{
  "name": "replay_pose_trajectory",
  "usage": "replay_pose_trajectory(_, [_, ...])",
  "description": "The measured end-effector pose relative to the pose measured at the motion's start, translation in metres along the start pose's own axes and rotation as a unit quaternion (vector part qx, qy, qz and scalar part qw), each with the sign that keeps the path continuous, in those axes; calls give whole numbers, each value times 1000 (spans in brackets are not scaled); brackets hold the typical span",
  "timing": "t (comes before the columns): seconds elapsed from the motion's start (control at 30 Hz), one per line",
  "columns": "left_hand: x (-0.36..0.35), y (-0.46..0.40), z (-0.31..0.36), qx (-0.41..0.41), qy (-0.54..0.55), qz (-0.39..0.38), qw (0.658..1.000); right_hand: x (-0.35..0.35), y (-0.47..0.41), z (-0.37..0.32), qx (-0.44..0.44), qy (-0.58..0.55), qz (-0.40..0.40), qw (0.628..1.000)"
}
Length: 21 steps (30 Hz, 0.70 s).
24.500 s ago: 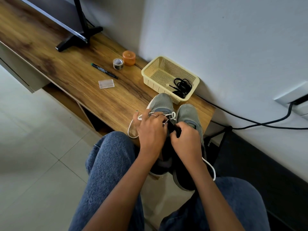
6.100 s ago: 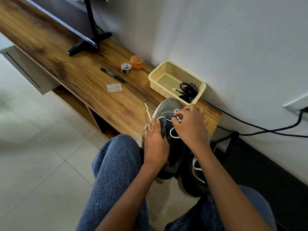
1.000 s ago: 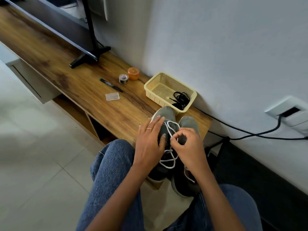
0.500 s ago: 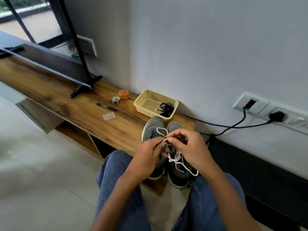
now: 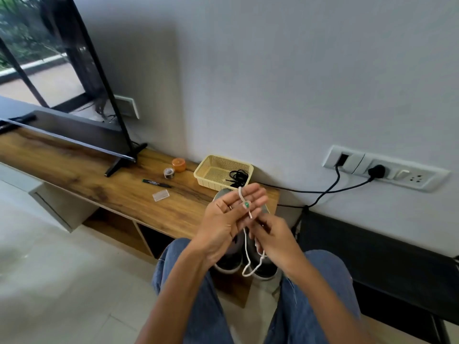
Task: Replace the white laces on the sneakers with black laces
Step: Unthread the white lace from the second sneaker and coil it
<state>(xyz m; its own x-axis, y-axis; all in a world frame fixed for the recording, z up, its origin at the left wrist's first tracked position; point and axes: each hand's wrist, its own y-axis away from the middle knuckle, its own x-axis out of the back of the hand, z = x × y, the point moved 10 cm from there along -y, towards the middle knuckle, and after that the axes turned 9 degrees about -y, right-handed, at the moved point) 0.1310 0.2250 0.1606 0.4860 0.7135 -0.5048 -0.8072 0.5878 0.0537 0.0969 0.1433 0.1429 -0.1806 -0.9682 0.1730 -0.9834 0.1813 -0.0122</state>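
Note:
Two grey sneakers [image 5: 229, 259] stand side by side at the near end of the wooden bench [image 5: 119, 192], mostly hidden behind my hands. My left hand [image 5: 223, 219] is raised above them with straight fingers, and its thumb pins a white lace [image 5: 246, 244] against them. The lace hangs down in a loop over the shoes. My right hand [image 5: 273, 238] sits just below and to the right and pinches the same lace. A bundle of black laces [image 5: 239, 175] lies in the cream basket [image 5: 211, 170] behind the shoes.
On the bench lie a black pen [image 5: 156, 182], a clear small case [image 5: 161, 195], a tape roll [image 5: 169, 173] and an orange tub [image 5: 179, 165]. A TV stand foot [image 5: 124, 162] stands at the left. A black cable [image 5: 323, 191] runs to the wall socket [image 5: 377, 170].
Both hands have lifted up from the sneakers, drawing the white lace out and higher. The camera has tilted up, showing more wall and the window.

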Motion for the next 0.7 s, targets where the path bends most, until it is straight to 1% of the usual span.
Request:
replay_pose_trajectory(0.03, [5,0,5,-35,-80,25,996,-5,5,0,1,33,-14,999])
replay_pose_trajectory(0.07, [9,0,11,-71,-175,48,981,-9,10,0,1,67,-30,997])
replay_pose_trajectory(0.1, [12,1,16,-105,-273,67,954,-13,15,-1,2,99,-48,994])
replay_pose_trajectory(0.13, [12,2,20,-137,-362,80,919,-16,19,-2,3,128,-66,990])
replay_pose_trajectory(0.2, [11,4,21,-177,-492,82,849,-18,24,-8,12,172,-81,982])
replay_pose_trajectory(0.23, [9,4,18,-181,-531,68,825,-16,24,-12,17,189,-74,979])
replay_pose_trajectory(0.27, [7,3,13,-176,-554,46,812,-10,23,-17,25,205,-59,977])
replay_pose_trajectory(0.33, [2,4,3,-167,-575,-1,801,2,19,-25,47,247,-28,968])
replay_pose_trajectory(0.37, [1,4,0,-160,-583,-11,797,9,16,-29,58,266,-16,962])
replay_pose_trajectory(0.4, [2,3,-2,-149,-586,-12,797,15,14,-33,64,276,-4,959])
replay_pose_trajectory(0.43, [5,2,-6,-127,-579,-11,805,22,12,-36,68,279,9,958])
replay_pose_trajectory(0.47, [8,1,-11,-95,-555,-16,827,29,10,-39,70,274,20,959])
replay_pose_trajectory(0.53, [7,0,-22,-26,-467,-37,883,38,6,-46,82,251,33,964])
replay_pose_trajectory(0.57, [5,0,-24,-8,-429,-45,902,42,3,-48,86,235,36,967])
replay_pose_trajectory(0.7, [-7,-4,-27,23,-316,-70,946,51,-12,-44,76,140,47,986])
